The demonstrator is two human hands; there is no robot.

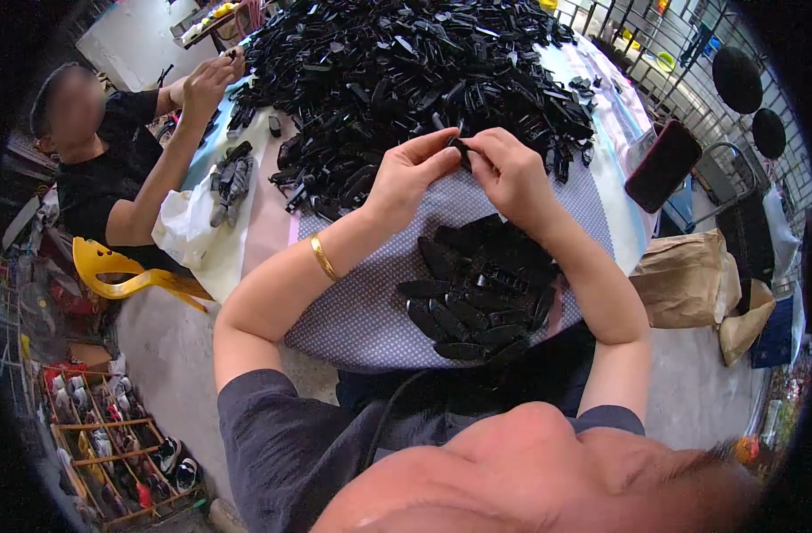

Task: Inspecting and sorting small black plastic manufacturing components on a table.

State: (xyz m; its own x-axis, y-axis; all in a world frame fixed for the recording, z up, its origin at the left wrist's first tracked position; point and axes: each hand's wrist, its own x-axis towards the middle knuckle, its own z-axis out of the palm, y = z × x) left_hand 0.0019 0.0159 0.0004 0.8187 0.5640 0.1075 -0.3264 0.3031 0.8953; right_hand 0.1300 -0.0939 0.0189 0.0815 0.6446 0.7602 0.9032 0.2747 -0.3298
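Note:
Both my hands meet over the table, at the near edge of a big heap of glossy black plastic pieces (423, 62). Pinched between them is one small black plastic piece (460, 146), mostly covered by my fingers. My left hand (401, 182) grips it from the left with thumb and forefinger. From the other side, my right hand (515, 178) has its fingertips closed on the same piece. A smaller pile of long, pointed black pieces (468, 311) lies below my hands, close to my body, on the patterned cloth (352, 311).
Across at the left, a co-worker (104, 169) in black holds something small. A white plastic bag (188, 218) and wrapped black pieces (234, 182) lie on that side. A dark phone (663, 166) stands at the right edge, above a brown paper bag (690, 280). A yellow chair (104, 266) is left.

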